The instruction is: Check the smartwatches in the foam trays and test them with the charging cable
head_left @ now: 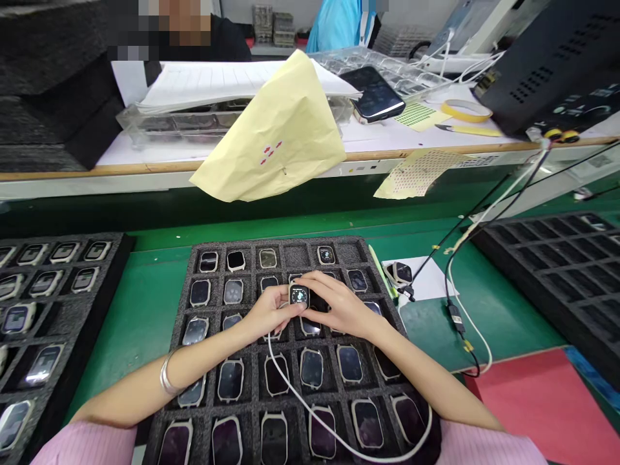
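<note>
A small smartwatch case (299,296) without a strap is held above the middle of a dark foam tray (285,243), its lit screen facing up. My left hand (264,313) is closed on its left side, with the thumb along the lower edge. My right hand (341,307) pinches it from the right, fingertips at the top corner and thumb near the bottom. From beneath my left hand a white cable (310,410) loops down across the tray; its upper end is hidden behind my fingers. Watch cases such as this one (311,367) fill most of the compartments.
Another tray of watches (123,248) lies at the left, and a third tray (537,271) at the right. A watch (401,272) with cables rests on white paper (436,284). A yellow sheet (276,142) hangs over the shelf edge, near a phone (375,93). A person (227,39) sits opposite.
</note>
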The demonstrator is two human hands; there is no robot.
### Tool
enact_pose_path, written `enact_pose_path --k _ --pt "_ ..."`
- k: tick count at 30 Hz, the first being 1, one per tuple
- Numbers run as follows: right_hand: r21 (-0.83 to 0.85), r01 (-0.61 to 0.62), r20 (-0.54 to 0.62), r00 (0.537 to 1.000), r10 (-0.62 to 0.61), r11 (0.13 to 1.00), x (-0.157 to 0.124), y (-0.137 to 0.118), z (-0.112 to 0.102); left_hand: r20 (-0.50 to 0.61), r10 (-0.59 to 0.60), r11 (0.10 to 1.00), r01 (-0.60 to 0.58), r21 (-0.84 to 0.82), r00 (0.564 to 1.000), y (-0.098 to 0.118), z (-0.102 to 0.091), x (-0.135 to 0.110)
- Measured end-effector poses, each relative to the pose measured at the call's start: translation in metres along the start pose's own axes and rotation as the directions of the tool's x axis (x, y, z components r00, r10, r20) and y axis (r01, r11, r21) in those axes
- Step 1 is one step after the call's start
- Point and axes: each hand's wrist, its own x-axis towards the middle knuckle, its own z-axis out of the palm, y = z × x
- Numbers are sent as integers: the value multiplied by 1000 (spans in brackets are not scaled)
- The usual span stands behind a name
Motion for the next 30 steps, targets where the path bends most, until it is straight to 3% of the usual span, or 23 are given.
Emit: enact_pose_path --k 30 --pt "-15 8 -4 1000 -8 1000 -2 -2 0 35 -3 1000 4 -24 999 3 1 -1"
